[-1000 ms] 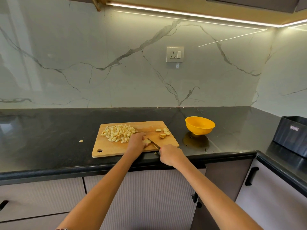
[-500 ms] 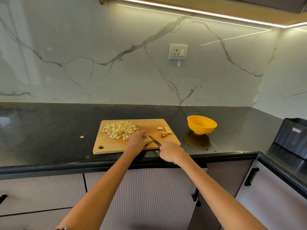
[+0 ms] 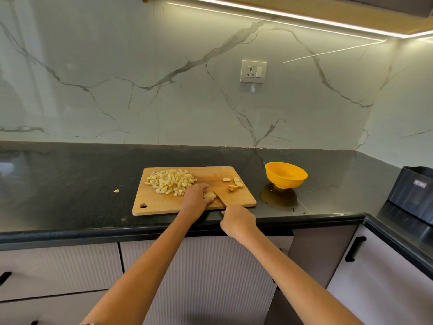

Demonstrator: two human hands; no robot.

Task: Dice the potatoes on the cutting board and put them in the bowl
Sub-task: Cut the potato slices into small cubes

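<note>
A wooden cutting board (image 3: 159, 205) lies on the black counter. A heap of diced potato (image 3: 171, 181) covers its far left part, and a few potato slices (image 3: 234, 183) lie at its far right. My left hand (image 3: 195, 198) holds a potato piece (image 3: 209, 195) down near the board's front edge. My right hand (image 3: 236, 221) grips a knife (image 3: 219, 198) whose blade rests against that piece. The yellow bowl (image 3: 286, 174) stands to the right of the board; nothing shows inside it.
One stray potato bit (image 3: 116, 190) lies on the counter left of the board. A dark grey box (image 3: 414, 193) sits on the counter's right wing. A wall socket (image 3: 253, 71) is on the marble backsplash. Cabinet doors run below the counter edge.
The view has tilted slightly, so board and bowl sit a little higher in it. Both hands stay at the potato piece, with the knife blade shifting only a little.
</note>
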